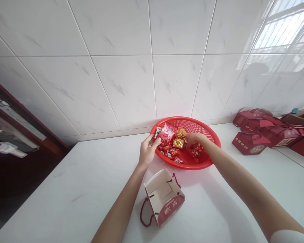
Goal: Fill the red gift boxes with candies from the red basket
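Note:
A red plastic basket [216, 141] stands against the tiled wall with wrapped candies [170, 152] in it. At its left rim my left hand [149, 148] pinches several red candy packets [166, 131] between thumb and fingers. My right hand [194, 139] reaches down into the basket, its fingers bent among the wrappers; whatever they hold is hidden. Nearer to me, an open red and white paper box [164, 197] with dark red cord handles lies on the white table, its pale inside showing and no candy in it.
Several closed dark red gift boxes [252, 141] are grouped at the right by the wall, beside a brown carton [297, 121]. A dark red door frame [22, 111] with a metal lock and keys [10, 149] is at the left.

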